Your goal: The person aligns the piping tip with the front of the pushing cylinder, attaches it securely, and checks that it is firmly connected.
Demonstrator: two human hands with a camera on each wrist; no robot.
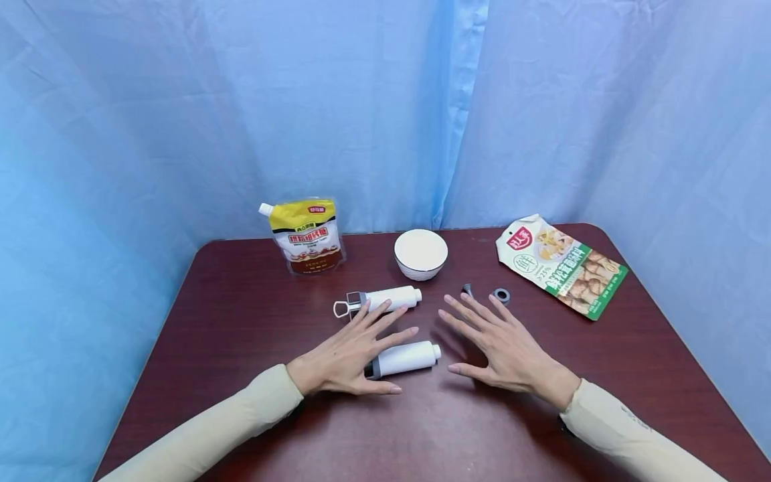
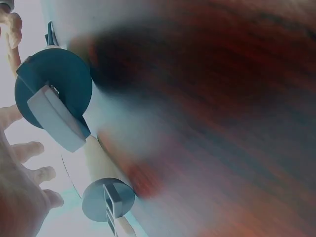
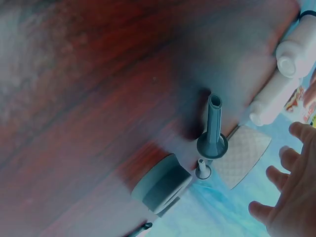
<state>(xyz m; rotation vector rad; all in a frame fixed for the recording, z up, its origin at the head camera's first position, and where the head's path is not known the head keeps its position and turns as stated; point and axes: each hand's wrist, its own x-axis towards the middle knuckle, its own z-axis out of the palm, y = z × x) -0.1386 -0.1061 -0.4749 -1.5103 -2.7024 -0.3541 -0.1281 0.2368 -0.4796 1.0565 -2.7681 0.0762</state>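
My left hand (image 1: pixel 349 351) is spread, fingers straight, over the handle ends of two white tubes. The far white tube (image 1: pixel 391 298) has a grey end cap and a pull handle. The near white tube (image 1: pixel 406 359) lies partly hidden by my thumb and palm. Nothing is in my right hand (image 1: pixel 512 348), which hovers palm down with fingers fanned out. Just beyond its fingertips are a small grey nozzle (image 1: pixel 467 289) and a grey ring (image 1: pixel 501 295). A larger grey nozzle (image 3: pixel 213 123) stands out in the right wrist view; in the head view my right hand hides it.
A white bowl (image 1: pixel 420 254) stands at the table's back middle. A yellow and brown spouted pouch (image 1: pixel 308 237) is at back left, and a green and white food packet (image 1: pixel 563 268) lies at right. Blue curtains (image 1: pixel 337 114) surround the dark red table (image 1: pixel 241 321).
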